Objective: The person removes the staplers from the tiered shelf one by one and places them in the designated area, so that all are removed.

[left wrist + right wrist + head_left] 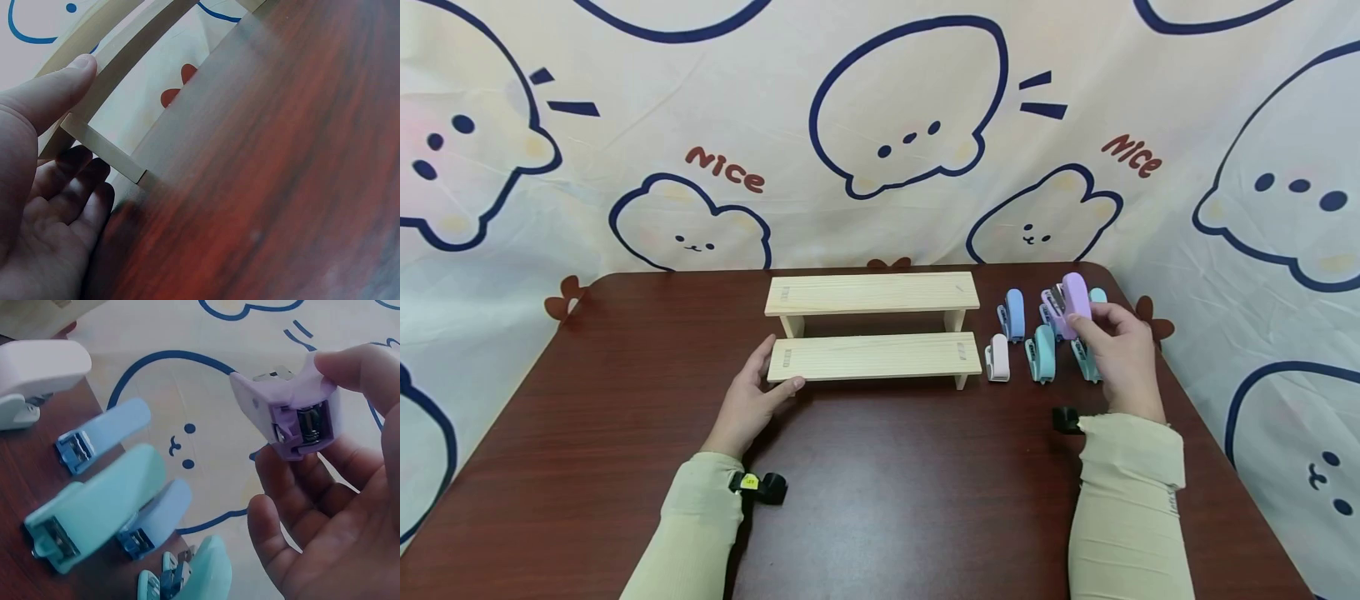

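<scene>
At the left end of a two-tier wooden shelf (pixel 872 357), my left hand (pixel 747 406) grips the lower board. In the left wrist view its thumb lies on the board (pixel 112 81), with the other fingers curled around by the end leg (pixel 106 150). My right hand (pixel 1122 360) pinches a purple stapler (pixel 275 403), held up over the other staplers. Below it stand a teal stapler (pixel 1042 354), a blue stapler (pixel 1013 315) and a white stapler (pixel 997 360). Another teal stapler (pixel 1086 362) is partly hidden by the right hand.
The shelf's upper board (pixel 872 293) sits behind the lower one, at the back of the dark brown table (pixel 880 492). A patterned cloth (pixel 910 108) hangs behind the table and along both sides. The staplers stand close together right of the shelf.
</scene>
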The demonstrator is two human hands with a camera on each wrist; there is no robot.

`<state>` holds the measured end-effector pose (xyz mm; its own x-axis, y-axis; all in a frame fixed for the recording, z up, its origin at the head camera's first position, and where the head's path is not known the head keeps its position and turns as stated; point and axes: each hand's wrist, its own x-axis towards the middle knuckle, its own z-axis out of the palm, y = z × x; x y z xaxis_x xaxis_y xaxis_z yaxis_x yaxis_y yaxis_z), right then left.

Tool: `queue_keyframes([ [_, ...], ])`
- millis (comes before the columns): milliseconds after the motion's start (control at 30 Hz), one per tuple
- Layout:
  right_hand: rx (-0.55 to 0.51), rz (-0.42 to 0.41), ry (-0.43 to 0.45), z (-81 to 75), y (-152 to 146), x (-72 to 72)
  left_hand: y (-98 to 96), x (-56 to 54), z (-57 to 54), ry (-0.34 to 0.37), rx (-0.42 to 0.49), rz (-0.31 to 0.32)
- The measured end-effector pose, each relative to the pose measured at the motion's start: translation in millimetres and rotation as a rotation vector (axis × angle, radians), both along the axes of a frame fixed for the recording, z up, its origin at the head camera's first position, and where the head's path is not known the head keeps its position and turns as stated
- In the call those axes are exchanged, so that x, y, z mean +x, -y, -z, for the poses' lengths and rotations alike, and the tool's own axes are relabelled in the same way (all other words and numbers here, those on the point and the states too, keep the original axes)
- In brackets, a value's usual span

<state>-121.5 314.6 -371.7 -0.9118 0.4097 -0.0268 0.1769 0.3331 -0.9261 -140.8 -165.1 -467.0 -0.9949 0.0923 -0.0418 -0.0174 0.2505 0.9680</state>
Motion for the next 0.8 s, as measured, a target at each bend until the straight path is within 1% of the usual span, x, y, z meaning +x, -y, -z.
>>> queue_keyframes([
  [167, -0.034, 0.091, -0.018, 2.9, -7.3, -1.4, 0.1, -0.5, 1.0, 0.005, 0.018, 0.005],
  [367, -0.144, 0.183, -0.063, 6.5, -12.6, -3.6, 0.8, 0.1, 1.0, 0.009, 0.009, 0.004],
  [500, -0.189, 0.216, -0.087, 8.9, -14.6, -5.2, 0.8, 1.1, 0.4, 0.01, 0.005, 0.003],
  [700, -0.184, 0.25, -0.089, 14.1, -19.4, -8.5, 0.2, 1.1, -0.3, 0.012, 0.011, 0.002],
  [800, -0.199, 0.274, -0.084, 16.1, -22.4, -8.5, -0.2, 0.7, -0.7, 0.019, 0.011, 0.003],
])
